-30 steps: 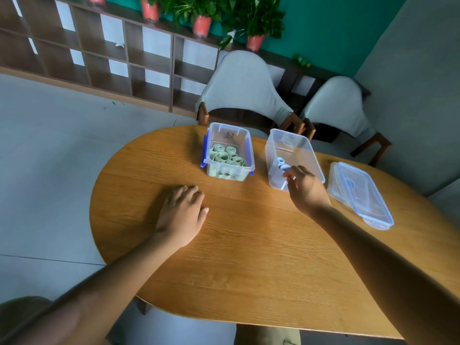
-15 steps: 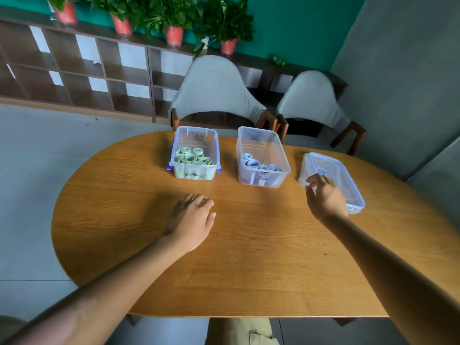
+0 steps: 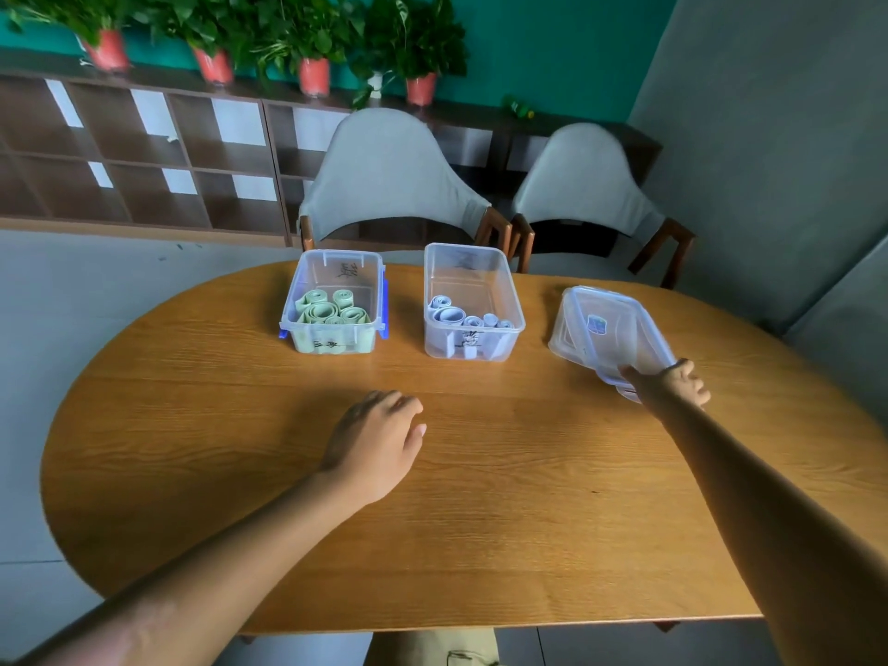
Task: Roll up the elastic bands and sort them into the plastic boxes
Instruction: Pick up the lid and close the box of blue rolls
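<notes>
- Right hand [image 3: 672, 383] grip partly hidden: fingers go under or around the near end of the clear lid [image 3: 608, 329], exact finger placement hard to make out.
- Black writing on both box fronts, illegible.
- Person's body cut off at the bottom of the frame, only forearms and a bit of khaki fabric [image 3: 432, 648] show.
- Right hand grip: holding the lid by its near end, lid tilted, far end near the tabletop's far right edge.
- Left hand [image 3: 379, 439] grip: loose, fingers relaxed and slightly curled, holding nothing, over the middle of the tabletop [image 3: 480, 521]; contact with the wood unclear.
- Left plastic box [image 3: 334, 305] with blue clips near the far edge, holds rolled green bands [image 3: 331, 310].
- Second plastic box [image 3: 471, 302] just beside it toward the right, apart from it, holds rolled pale blue bands [image 3: 468, 317] at its near wall.
- Tabletop is oval, light wood grain.
- Two grey chairs [image 3: 394, 180] behind the far edge.
- Dark cubby shelf [image 3: 144, 151] along a teal wall, red-potted plants [image 3: 312, 45] on top.
- Grey floor at left, grey wall at right.
</notes>
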A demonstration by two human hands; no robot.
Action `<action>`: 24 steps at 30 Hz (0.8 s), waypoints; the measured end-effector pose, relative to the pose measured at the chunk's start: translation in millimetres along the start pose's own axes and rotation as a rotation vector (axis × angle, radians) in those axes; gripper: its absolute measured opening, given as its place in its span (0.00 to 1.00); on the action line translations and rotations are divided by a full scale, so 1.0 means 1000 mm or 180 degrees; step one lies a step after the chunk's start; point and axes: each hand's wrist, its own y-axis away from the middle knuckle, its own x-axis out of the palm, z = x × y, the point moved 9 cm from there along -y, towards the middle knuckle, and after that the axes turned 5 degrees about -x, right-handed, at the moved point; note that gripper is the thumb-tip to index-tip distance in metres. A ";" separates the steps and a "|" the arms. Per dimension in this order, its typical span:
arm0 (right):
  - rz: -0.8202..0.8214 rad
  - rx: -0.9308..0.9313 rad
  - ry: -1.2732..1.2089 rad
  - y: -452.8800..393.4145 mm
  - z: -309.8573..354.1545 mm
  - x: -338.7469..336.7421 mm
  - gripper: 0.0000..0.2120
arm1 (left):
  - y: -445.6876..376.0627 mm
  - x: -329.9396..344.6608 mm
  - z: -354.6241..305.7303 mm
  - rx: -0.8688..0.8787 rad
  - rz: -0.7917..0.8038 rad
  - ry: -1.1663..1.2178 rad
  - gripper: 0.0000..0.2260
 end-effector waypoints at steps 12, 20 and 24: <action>0.0405 0.0160 -0.0080 -0.015 0.000 0.001 0.55 | -0.007 0.014 -0.001 -0.0199 0.0004 0.0208 0.10; 0.0045 0.0888 -0.1863 0.000 -0.019 -0.010 0.40 | -0.009 0.022 -0.022 -0.0184 0.0079 0.0402 0.08; -0.0034 0.1048 -0.2522 0.007 -0.017 -0.019 0.34 | -0.016 0.026 -0.040 -0.0095 0.0143 0.0462 0.08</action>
